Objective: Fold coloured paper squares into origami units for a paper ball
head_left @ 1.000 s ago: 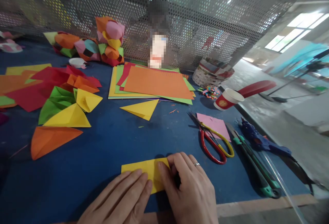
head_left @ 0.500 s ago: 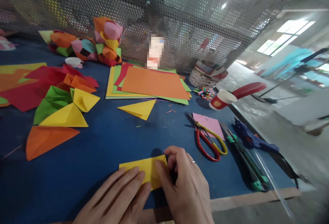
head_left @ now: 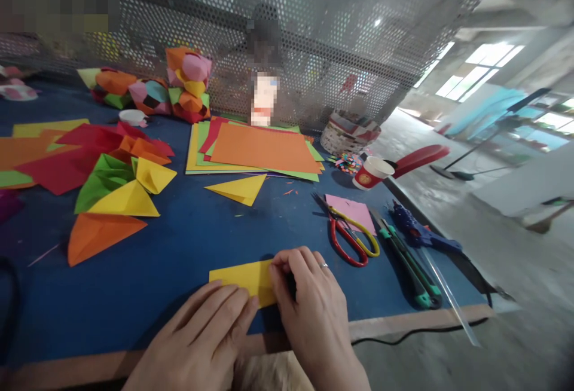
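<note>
A folded yellow paper [head_left: 242, 278] lies on the blue table top [head_left: 179, 247] near its front edge. My left hand [head_left: 204, 337] lies flat with its fingers stretched out, the fingertips pressing the paper's lower edge. My right hand [head_left: 309, 313] has its fingers curled and pinches the paper's right end; a ring shows on one finger. Part of the paper is hidden under both hands.
Folded paper triangles [head_left: 116, 199] in yellow, green and orange lie left. A stack of coloured sheets [head_left: 260, 149] sits at centre back, a yellow triangle [head_left: 240, 189] before it. Scissors [head_left: 350, 238], a cutter [head_left: 410, 262], a glue gun [head_left: 421, 235], a pink paper [head_left: 352, 208] and a red cup [head_left: 370, 173] are right. Perforated metal screen behind.
The view has shifted, so the table's wooden front edge shows more. Both hands stay on the yellow paper, and the right fingers have slid a little left along it.
</note>
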`<move>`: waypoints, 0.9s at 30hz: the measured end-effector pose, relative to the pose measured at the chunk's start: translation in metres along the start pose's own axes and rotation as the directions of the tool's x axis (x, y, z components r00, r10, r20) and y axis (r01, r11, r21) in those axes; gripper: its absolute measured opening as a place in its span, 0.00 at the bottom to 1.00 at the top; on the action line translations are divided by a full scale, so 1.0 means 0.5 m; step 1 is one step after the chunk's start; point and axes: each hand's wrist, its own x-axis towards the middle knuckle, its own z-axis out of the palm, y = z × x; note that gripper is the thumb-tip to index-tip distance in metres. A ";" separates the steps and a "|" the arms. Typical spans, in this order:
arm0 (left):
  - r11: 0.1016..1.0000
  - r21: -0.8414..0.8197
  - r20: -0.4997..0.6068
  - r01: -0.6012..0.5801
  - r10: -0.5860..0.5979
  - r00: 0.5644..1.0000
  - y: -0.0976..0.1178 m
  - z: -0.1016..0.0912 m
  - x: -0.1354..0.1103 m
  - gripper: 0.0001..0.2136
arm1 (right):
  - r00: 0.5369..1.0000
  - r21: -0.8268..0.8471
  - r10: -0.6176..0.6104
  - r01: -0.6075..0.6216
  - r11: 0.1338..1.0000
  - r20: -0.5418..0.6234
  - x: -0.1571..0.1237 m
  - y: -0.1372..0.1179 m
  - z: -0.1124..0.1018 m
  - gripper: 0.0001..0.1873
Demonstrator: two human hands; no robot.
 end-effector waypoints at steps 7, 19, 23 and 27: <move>0.991 -0.093 -0.154 0.096 -0.110 0.982 0.028 0.038 -0.038 0.31 | 0.999 0.026 -0.001 0.000 1.000 0.048 -0.015 -0.010 -0.018 0.09; 0.997 -0.074 -0.105 0.016 -0.024 0.994 0.011 -0.002 -0.022 0.26 | 0.992 0.056 0.065 -0.072 0.996 0.112 -0.026 -0.014 -0.031 0.13; 0.997 -0.071 -0.051 0.005 -0.009 0.999 0.008 0.007 -0.033 0.28 | 0.990 0.079 0.063 -0.073 0.994 0.124 -0.033 0.001 -0.038 0.12; 0.997 -0.028 -0.003 -0.067 0.067 0.998 -0.005 -0.001 -0.036 0.28 | 0.991 0.112 0.054 -0.068 0.991 0.118 -0.043 0.013 -0.044 0.11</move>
